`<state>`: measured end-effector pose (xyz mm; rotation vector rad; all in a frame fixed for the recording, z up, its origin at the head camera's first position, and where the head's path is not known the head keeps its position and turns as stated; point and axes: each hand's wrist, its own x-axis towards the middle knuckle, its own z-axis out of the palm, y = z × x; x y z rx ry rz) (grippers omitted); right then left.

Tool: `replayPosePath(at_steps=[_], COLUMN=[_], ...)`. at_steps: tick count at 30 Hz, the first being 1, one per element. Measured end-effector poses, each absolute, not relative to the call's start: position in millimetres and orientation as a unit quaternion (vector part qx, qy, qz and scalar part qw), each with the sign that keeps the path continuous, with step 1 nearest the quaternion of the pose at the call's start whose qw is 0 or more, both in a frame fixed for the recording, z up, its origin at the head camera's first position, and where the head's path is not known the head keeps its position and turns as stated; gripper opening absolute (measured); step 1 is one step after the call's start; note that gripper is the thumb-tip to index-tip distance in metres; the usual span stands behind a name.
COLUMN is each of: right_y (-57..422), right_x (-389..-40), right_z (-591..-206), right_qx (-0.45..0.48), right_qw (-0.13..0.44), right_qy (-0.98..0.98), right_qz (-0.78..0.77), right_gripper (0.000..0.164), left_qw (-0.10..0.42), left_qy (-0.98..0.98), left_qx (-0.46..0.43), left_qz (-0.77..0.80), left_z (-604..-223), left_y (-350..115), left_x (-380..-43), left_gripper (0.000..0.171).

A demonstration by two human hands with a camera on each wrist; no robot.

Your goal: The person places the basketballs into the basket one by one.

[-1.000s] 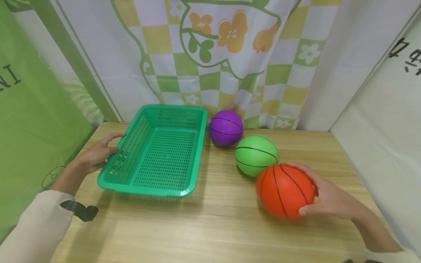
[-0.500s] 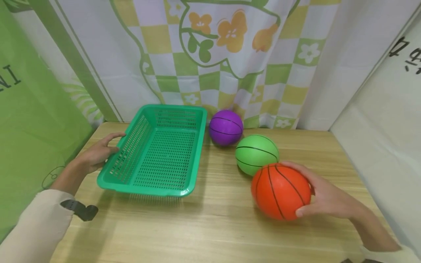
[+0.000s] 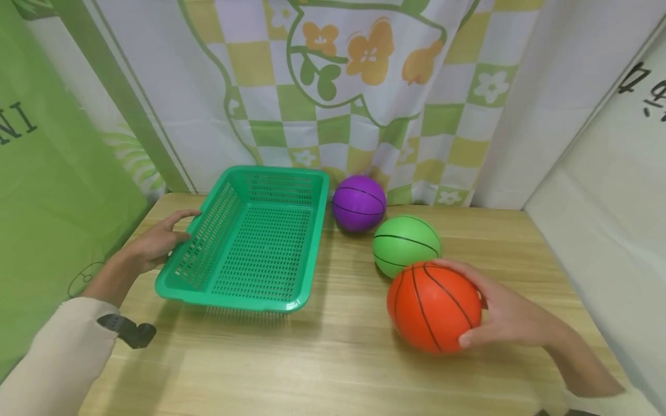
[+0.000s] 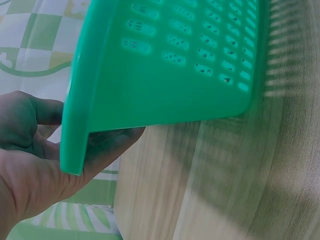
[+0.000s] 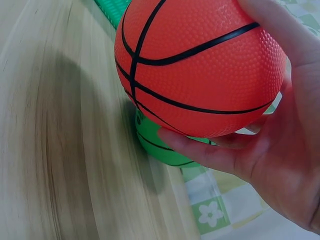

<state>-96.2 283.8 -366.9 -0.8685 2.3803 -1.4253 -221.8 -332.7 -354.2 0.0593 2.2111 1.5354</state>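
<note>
A green plastic basket (image 3: 262, 248) with slotted walls stands at the left of the table. My left hand (image 3: 158, 242) grips its left rim; in the left wrist view the rim (image 4: 75, 130) passes between thumb and fingers. At the right, my right hand (image 3: 507, 315) holds a small red-orange basketball (image 3: 434, 309), fingers spread over its far side and thumb at the near side. The right wrist view has the ball (image 5: 200, 65) in the hand (image 5: 272, 155), close over the wooden surface. A green ball (image 3: 406, 242) sits just behind it, partly covered.
A purple ball (image 3: 359, 202) lies between the basket and the green ball, near the patterned curtain (image 3: 333, 133) at the back. The wooden table (image 3: 312, 370) ends at a white fabric wall (image 3: 614, 190) on the right and green cloth (image 3: 62, 190) on the left.
The red-orange basketball has moved left and slightly toward me in my right hand, covering more of the green ball's front. My left hand and the basket have stayed in place.
</note>
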Motion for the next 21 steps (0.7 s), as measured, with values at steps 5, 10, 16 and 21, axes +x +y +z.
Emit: replayPosePath(at_steps=[5, 10, 16, 21], right_y=[276, 270, 262, 253], right_x=[-101, -105, -109, -113], right_z=[-366, -363, -357, -353], right_qx=[-0.307, -0.318, -0.324, -0.33], right_qw=[0.127, 0.133, 0.136, 0.128], right_qy=[0.804, 0.797, 0.793, 0.794], right_qz=[-0.494, -0.496, -0.498, -0.495], right_gripper=[0.106, 0.108, 0.108, 0.11], left_qw=[0.225, 0.224, 0.221, 0.22], left_qy=[0.801, 0.798, 0.798, 0.8], left_qx=[0.016, 0.017, 0.015, 0.015], left_qz=[0.555, 0.559, 0.56, 0.557], left_z=[-353, -353, -353, -353], left_y=[-332, -330, -329, -331], left_x=[-222, -221, -221, -221], left_gripper=[0.064, 0.064, 0.063, 0.062])
